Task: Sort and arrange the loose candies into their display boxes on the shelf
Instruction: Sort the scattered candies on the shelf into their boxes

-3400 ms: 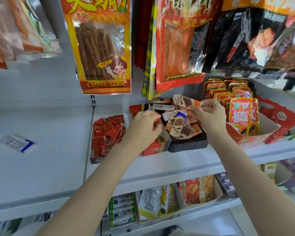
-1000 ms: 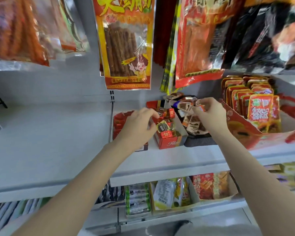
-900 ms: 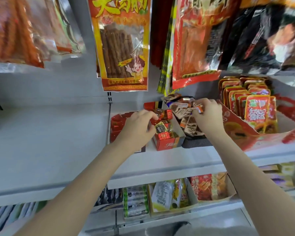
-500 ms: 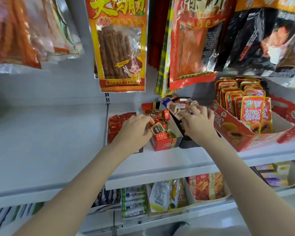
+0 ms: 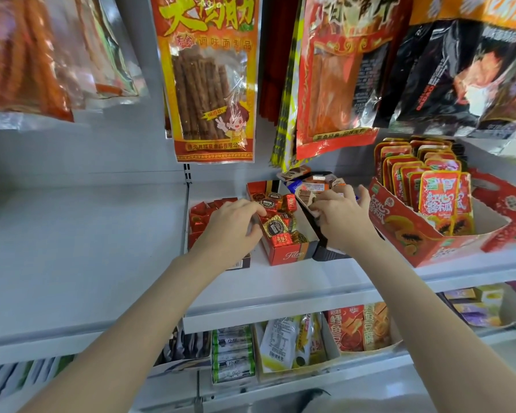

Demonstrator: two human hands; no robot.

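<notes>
White shelf [image 5: 102,263] carrying three small display boxes side by side. Red box [image 5: 286,254] — holds foil candies [image 5: 276,226]; left hand [image 5: 231,231], fingers curled at its left wall. Black box [image 5: 325,251] — right hand [image 5: 340,219], grip pinching a brown wrapped candy [image 5: 306,196].

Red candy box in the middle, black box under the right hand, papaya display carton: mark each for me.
red candy box [image 5: 289,255], head view, on its front panel.
black box [image 5: 328,254], head view, on its front lower corner.
papaya display carton [image 5: 405,231], head view, on its printed front wall.
</notes>
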